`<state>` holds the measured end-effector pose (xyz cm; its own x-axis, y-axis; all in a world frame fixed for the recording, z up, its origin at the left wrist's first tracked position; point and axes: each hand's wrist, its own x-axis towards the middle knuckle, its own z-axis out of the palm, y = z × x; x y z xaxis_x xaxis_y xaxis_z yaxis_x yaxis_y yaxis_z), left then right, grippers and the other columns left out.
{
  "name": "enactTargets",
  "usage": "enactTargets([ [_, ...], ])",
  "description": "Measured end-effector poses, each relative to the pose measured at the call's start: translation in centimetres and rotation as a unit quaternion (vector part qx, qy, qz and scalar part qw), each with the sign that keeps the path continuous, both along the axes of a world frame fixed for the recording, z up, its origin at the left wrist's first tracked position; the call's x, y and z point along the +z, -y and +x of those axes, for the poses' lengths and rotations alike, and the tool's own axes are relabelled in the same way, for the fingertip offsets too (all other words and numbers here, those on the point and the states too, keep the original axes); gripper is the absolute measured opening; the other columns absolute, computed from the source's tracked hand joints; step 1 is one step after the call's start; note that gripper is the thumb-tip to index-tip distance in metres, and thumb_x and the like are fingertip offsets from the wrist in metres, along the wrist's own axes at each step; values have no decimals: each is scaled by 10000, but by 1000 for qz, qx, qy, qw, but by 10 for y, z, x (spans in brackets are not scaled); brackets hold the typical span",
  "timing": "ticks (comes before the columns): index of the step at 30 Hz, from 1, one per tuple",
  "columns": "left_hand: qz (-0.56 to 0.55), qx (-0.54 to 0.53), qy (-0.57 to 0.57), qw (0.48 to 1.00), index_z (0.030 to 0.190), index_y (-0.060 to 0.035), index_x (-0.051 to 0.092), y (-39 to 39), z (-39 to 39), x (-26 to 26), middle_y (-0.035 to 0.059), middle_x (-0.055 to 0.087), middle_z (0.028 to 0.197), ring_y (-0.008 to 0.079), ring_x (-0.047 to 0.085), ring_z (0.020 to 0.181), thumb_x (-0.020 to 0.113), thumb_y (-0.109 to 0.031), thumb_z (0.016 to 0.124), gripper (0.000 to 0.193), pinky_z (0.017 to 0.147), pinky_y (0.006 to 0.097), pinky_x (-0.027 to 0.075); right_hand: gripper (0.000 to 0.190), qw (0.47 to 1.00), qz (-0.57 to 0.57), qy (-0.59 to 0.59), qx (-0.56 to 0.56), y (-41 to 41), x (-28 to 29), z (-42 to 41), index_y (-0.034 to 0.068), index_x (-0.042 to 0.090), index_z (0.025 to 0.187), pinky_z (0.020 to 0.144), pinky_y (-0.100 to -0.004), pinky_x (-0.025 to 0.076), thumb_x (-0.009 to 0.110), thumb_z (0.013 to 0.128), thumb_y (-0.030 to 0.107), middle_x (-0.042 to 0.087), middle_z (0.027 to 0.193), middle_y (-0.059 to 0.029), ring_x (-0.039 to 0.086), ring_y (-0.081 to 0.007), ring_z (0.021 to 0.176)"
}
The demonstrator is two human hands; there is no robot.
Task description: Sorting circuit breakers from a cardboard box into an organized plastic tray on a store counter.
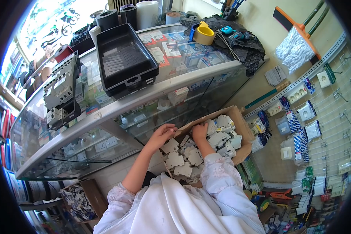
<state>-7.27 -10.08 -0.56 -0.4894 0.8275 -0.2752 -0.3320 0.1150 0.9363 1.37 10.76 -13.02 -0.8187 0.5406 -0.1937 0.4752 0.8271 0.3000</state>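
Note:
An open cardboard box (242, 153) holds a heap of white modular circuit breakers (190, 155). My right hand (200, 131) reaches down into it among the breakers near the far wall; its fingertips are partly hidden, so a hold cannot be made out. At the box's left far edge is my left hand (163, 136), fingers bent by the cardboard flap; whether they pinch it is unclear. On the glass counter to the left, a black tray (76, 109) carries rows of similar breakers (61, 84).
The glass display counter (117, 106) runs along the far side, bearing a black paint tray (125, 58) and tape rolls (204, 35). A wire rack with packaged sockets (307, 111) stands right. Another cardboard box (92, 194) sits low at left.

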Motion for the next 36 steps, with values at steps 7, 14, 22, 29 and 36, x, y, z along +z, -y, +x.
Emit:
enactTargets([
  [7,17,-6,-12,1000,1219,-26,449,-2,-1,-18,82,552,1179,146,510,1033,459,-211,940,335,847,265,406,152,987,-13,-1,161,0,-13,1,152,708,808,841,-457,402,564,760,153,672,803,-38,632,-210,823],
  [14,14,-1,-9,1000,1219,-14,444,3,-5,-7,99,552,1180,165,511,1064,448,-185,943,325,905,292,408,86,967,-124,-55,215,-38,17,19,125,690,726,666,-398,498,614,700,156,653,733,-87,635,-272,735],
  [22,3,-3,-21,1000,1219,-22,446,-1,-1,-3,96,552,1184,160,512,1057,462,-195,937,332,908,289,400,110,941,-192,-84,265,-32,40,17,124,690,761,666,-398,514,606,692,114,651,759,-110,636,-293,737],
  [29,5,-12,-9,1000,1219,-23,442,0,2,-5,85,554,1172,155,512,1048,462,-212,939,338,872,285,407,130,951,-73,-19,300,-23,4,11,118,696,763,636,-361,514,568,745,115,668,781,-75,654,-237,747],
  [36,23,-4,-17,1000,1218,-25,444,3,2,-6,77,558,1169,147,513,1035,460,-209,938,336,840,272,409,132,942,-5,29,336,-20,1,5,136,696,744,685,-346,497,565,755,130,674,784,-42,652,-196,782],
])
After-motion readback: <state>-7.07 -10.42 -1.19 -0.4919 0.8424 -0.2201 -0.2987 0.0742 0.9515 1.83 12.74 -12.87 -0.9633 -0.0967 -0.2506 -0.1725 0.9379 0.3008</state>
